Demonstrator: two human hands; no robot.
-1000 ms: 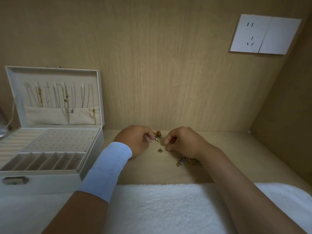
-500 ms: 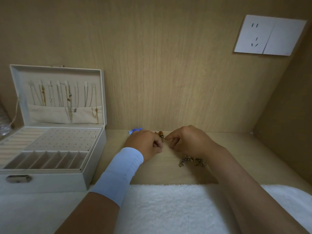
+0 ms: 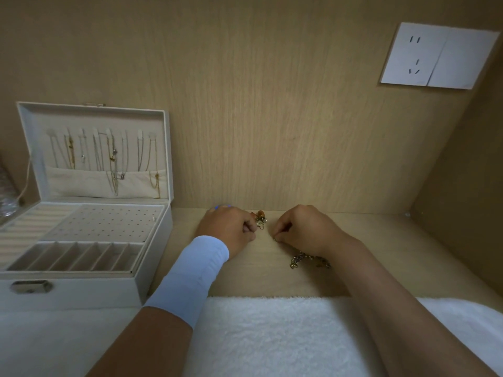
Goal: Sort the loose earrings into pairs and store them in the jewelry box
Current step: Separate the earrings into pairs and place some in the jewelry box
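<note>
The left hand [image 3: 231, 231], nearer the open jewelry box [image 3: 81, 293], is pinching the amber earring [image 3: 260, 216] in curled fingers [image 3: 249, 228], while the right hand [image 3: 304, 229] is nipping a tiny metal piece [image 3: 275, 240] on the desk [image 3: 381, 254] just beside it.

Both hands low on the bench [image 3: 381, 248], jewelry box [image 3: 81, 292] open at left.
Left hand [image 3: 231, 227] pinches amber-bead earring [image 3: 260, 215]; right hand [image 3: 302, 227] pinches a small metal piece [image 3: 276, 239], too small to identify. Chain pile [image 3: 307, 259] just beside right wrist. Necklaces [image 3: 114, 159] hang in box lid; white towel [image 3: 272, 336] along near edge.
</note>
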